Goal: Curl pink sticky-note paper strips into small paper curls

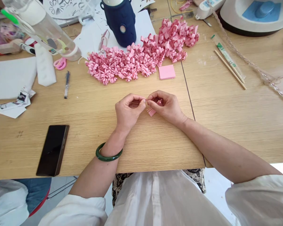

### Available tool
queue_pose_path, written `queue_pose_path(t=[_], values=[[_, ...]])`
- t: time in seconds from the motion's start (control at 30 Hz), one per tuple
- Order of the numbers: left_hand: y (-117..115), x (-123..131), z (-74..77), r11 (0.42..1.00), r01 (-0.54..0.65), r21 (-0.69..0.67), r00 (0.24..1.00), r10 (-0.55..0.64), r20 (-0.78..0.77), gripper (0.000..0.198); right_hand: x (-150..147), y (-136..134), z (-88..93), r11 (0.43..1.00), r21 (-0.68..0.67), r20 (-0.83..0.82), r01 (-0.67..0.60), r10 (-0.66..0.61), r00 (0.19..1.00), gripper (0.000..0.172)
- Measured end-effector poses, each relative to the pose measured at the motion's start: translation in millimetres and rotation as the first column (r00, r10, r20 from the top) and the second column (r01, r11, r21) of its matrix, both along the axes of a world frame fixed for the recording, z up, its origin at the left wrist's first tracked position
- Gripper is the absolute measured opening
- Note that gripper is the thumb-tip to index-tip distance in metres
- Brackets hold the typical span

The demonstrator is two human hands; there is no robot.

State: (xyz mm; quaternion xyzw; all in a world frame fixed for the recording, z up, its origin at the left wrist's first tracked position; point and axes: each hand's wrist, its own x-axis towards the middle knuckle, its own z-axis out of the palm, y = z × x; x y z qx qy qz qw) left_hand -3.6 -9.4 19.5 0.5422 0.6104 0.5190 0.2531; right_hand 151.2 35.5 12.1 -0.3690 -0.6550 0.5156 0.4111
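My left hand (129, 108) and my right hand (166, 105) meet fingertip to fingertip over the table, each in a pinch. Below the right fingers shows a pink slip of paper (152, 111) cut into a fringe of narrow strips; part of it is hidden by that hand. The left thumb and index finger close at its near end, on what looks like a strip tip, too small to see well. Beyond the hands lies a small stack of pink paper (167, 72). Behind it stretches a long heap of curled pink paper flowers (132, 61).
A navy bottle (122, 26) stands behind the heap, and a clear bottle (54, 34) at the left. A phone (52, 150), pen (67, 84) and pink scissors (60, 63) lie leftward. Chopsticks (230, 69) and a braided cord (250, 64) are right. Another person's sleeve (9, 201) shows lower left.
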Motion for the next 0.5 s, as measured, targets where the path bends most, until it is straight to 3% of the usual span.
queue_pose_path(t=[0.23, 0.4, 0.5], values=[[-3.0, 3.7, 2.6, 0.996, -0.014, 0.093, 0.981, 0.032, -0.192, 0.005, -2.0, -4.0, -0.5, 0.991, -0.120, -0.094, -0.057, 0.046, 0.995, 0.023], [-2.0, 7.2, 2.4, 0.981, -0.077, 0.179, 0.925, 0.137, -0.355, 0.012, -1.8, -3.3, -0.7, 1.000, -0.016, -0.043, 0.002, -0.003, 0.999, 0.013], [-1.1, 8.1, 1.3, 0.978, -0.067, 0.197, 0.905, 0.142, -0.400, 0.011, -1.9, -1.3, -0.5, 0.999, 0.019, -0.040, 0.039, -0.038, 0.998, 0.007]])
